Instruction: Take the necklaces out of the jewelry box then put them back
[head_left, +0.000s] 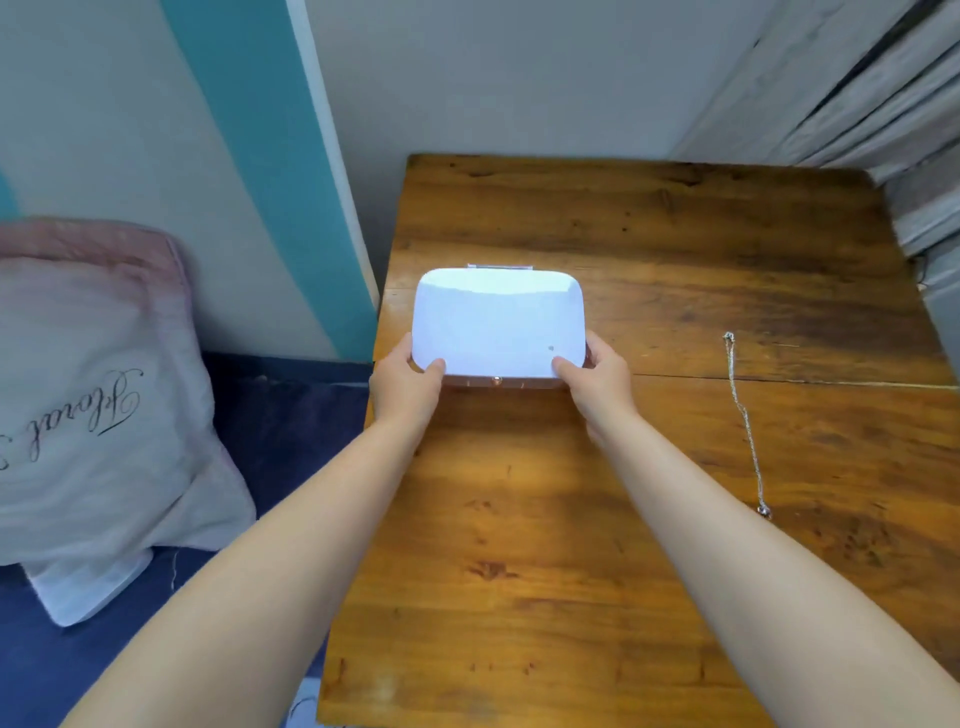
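Two bare hands gripped the near corners of a closed, white, rounded-rectangle jewelry box (497, 322) with a small rose-gold clasp (497, 381) at its front edge. The left hand (408, 387) curled around the near-left corner, thumb pressed flat on the lid and fingers tucked below out of sight; the right hand (597, 382) mirrored it on the near-right corner, thumb on top. Both hands were partly closed on the box, neither one holding anything else. The box sat on, or barely above, the left part of a worn, brown wooden table (571, 519); whether it touched the surface could not be told. Well to the right of the box, a thin silver chain necklace (745, 421) lay stretched out on the wood, running from the far side toward the person, with a small pendant at its near end. Whether other necklaces were inside could not be seen, as the lid was shut. Beside the table, on the left, a pale pillow (93, 405) with cursive lettering rested on a dark blue bed (291, 415). Judging by the scene, one necklace was already out and awaited its return. The next move probably called for releasing the clasp and lifting the lid, one hand steadying the base.
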